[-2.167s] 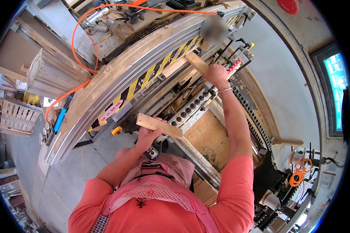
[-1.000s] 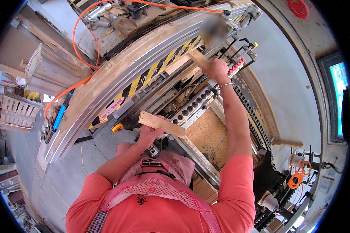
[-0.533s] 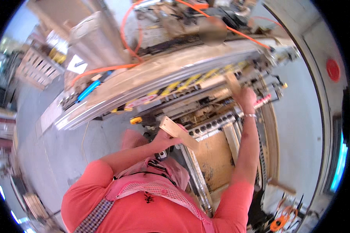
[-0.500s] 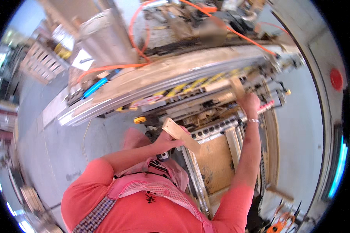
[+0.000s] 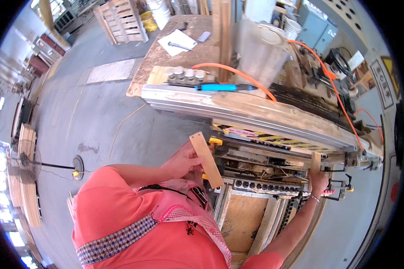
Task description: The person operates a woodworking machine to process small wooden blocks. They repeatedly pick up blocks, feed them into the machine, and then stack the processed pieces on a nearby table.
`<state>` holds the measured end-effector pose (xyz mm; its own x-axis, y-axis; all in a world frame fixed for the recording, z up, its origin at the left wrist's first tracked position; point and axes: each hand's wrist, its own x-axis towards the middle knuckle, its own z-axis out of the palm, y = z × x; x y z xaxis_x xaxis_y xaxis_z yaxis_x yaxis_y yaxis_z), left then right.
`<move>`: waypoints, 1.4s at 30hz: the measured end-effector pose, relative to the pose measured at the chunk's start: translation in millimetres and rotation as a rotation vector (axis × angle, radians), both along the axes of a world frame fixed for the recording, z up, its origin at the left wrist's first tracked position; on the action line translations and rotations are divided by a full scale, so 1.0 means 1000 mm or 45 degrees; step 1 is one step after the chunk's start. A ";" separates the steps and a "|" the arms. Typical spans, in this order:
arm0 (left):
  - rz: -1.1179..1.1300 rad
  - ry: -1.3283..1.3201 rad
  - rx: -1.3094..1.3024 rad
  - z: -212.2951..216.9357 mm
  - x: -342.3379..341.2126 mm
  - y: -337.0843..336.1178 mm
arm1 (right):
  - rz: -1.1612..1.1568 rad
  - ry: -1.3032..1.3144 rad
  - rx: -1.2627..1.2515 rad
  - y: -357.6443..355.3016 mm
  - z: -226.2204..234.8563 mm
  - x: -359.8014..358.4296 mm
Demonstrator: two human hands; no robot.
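Note:
My left hand [image 5: 184, 160] grips a flat light wooden slat [image 5: 206, 159], held tilted in front of my chest beside a woodworking machine [image 5: 274, 130]. Far to the right, my right hand [image 5: 319, 181] is stretched out and closed on a second short wooden piece [image 5: 315, 162] that stands upright at the machine's front, just under its long metal guard with yellow-black stripes [image 5: 292, 143]. A row of round drill holes [image 5: 265, 186] runs along the machine bed between my hands.
An orange hose [image 5: 247, 76] and a blue-handled tool [image 5: 217, 87] lie on top of the machine. Behind it stands a worn workbench [image 5: 175, 45] with papers, and a wooden pallet [image 5: 121, 18]. A floor fan [image 5: 24, 161] stands left on the concrete floor.
The view has swung to the left, so the machine now sits to the right. Both hands keep hold of their wooden pieces; the left slat is raised more upright.

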<state>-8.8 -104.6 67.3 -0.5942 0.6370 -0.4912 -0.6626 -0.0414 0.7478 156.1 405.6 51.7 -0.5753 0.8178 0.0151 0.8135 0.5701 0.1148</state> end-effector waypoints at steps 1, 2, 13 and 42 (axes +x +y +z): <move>0.139 -0.029 -0.014 0.003 -0.004 -0.012 | 0.012 -0.035 -0.049 0.002 -0.001 0.000; 0.243 -0.067 0.056 -0.007 -0.011 -0.028 | 0.046 -0.049 -0.050 -0.001 0.002 0.000; 0.829 0.550 -0.899 -0.128 -0.252 -0.265 | -0.023 0.564 0.155 -0.079 0.002 0.022; 0.247 0.460 -1.299 -0.347 -0.529 -0.287 | -0.400 -0.019 -0.507 -0.363 0.029 0.046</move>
